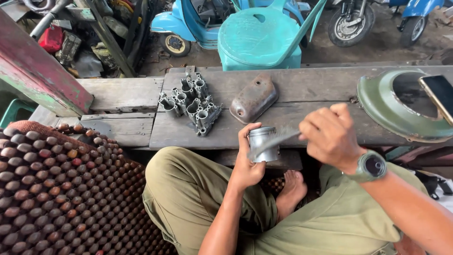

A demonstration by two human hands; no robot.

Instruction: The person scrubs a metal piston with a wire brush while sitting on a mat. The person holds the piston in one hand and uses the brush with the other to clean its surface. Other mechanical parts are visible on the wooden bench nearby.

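Observation:
My left hand (245, 160) grips a small grey metal cylinder (264, 144), like a piston, held upright just in front of a low wooden bench (311, 111). My right hand (330, 134) holds a thin tool (276, 140) whose blurred tip lies across the cylinder's side. A green watch sits on my right wrist. Both hands hover above my crossed legs in olive trousers, with a bare foot showing below.
On the bench lie several grey metal carburettor bodies (191, 101), a rusty metal cover (254, 98), a green curved metal shell (401, 111) and a phone (439, 94). A beaded seat mat (61, 189) is at left. A teal plastic chair (264, 38) and scooters stand behind.

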